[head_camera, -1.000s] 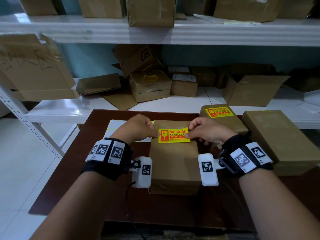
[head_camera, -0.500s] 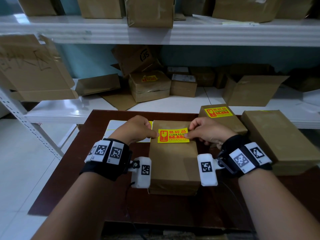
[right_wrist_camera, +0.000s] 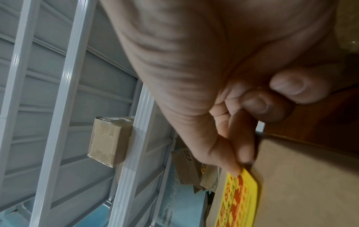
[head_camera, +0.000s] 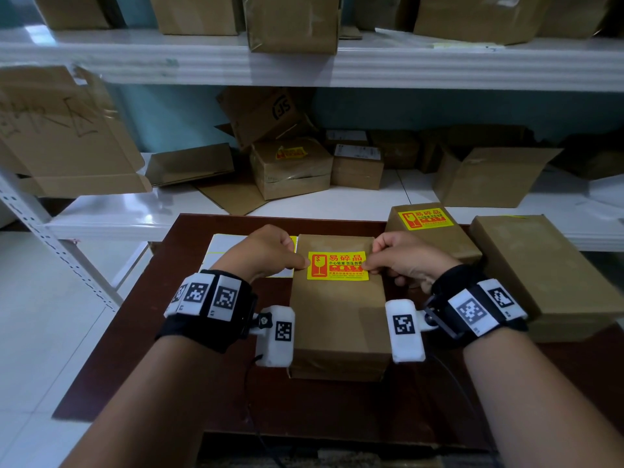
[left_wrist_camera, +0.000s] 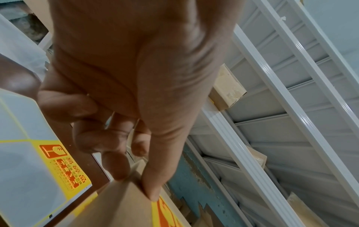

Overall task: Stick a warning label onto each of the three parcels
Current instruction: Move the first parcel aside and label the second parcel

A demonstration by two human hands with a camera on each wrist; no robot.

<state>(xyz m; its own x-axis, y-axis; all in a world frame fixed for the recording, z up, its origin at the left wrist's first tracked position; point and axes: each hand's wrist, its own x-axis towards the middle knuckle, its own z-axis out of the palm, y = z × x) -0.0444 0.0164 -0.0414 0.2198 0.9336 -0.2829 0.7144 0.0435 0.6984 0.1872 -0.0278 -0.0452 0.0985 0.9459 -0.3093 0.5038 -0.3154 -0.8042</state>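
On the dark brown wooden table [head_camera: 216, 383] before you, count three brown cardboard parcels and two yellow-and-red warning labels stuck or being stuck on them. Farthest left lies a white backing sheet [head_camera: 224, 253] of labels, flat on the table and just beside the middle parcel; the left wrist view shows one yellow label [left_wrist_camera: 64, 167] left on it.

Your left hand [head_camera: 266, 253] comes next, fingers curled, its thumb [left_wrist_camera: 153, 184] pressing down at the left end of the yellow rectangular warning label [head_camera: 337, 265]. From these views you cannot tell whether the fingers pinch the label's edge or only press it. The other fingers are tucked against the parcel's left side.

That label lies across the far part of the top face of the long brown cardboard parcel [head_camera: 337, 319] in the middle, between your two hands.

Your right hand [head_camera: 405, 260] holds the label's right end, thumb and forefinger [right_wrist_camera: 223, 158] pinched together on its edge, the remaining fingers curled in; that corner looks slightly raised off the cardboard in the right wrist view.

Further right, a smaller brown parcel [head_camera: 439, 241] at the table's back edge already carries its own yellow warning label [head_camera: 424, 219]. Rightmost, a large flat brown parcel [head_camera: 547, 271] shows no label on its top face.
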